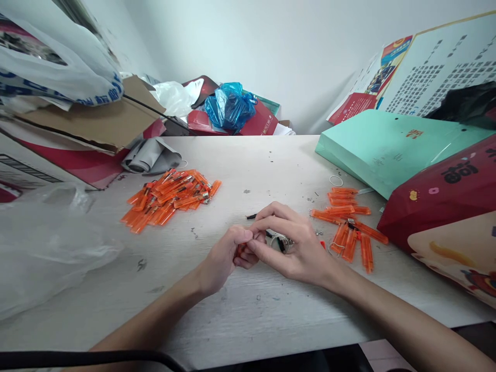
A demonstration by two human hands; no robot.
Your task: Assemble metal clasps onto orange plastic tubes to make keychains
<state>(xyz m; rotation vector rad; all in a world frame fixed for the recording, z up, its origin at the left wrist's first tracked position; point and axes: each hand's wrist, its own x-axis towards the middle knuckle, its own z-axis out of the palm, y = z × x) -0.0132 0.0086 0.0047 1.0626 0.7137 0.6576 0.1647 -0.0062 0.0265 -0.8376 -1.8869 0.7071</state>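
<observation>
My left hand (222, 258) is closed round a small orange translucent plastic lighter (241, 251), just above the white desk (248, 320) at its centre. My right hand (296, 245) pinches its end. A heap of orange lighters (170, 199) lies to the left and a looser scatter of orange lighters (349, 225) to the right.

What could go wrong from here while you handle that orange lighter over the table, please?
The lighter is nearly hidden between the left hand and right hand, held low over the table; a tiny part could slip out and vanish among the loose bits scattered there. The right hand also sits close to the small group of lighters; a careless sweep might scatter them against the red bag.
</observation>
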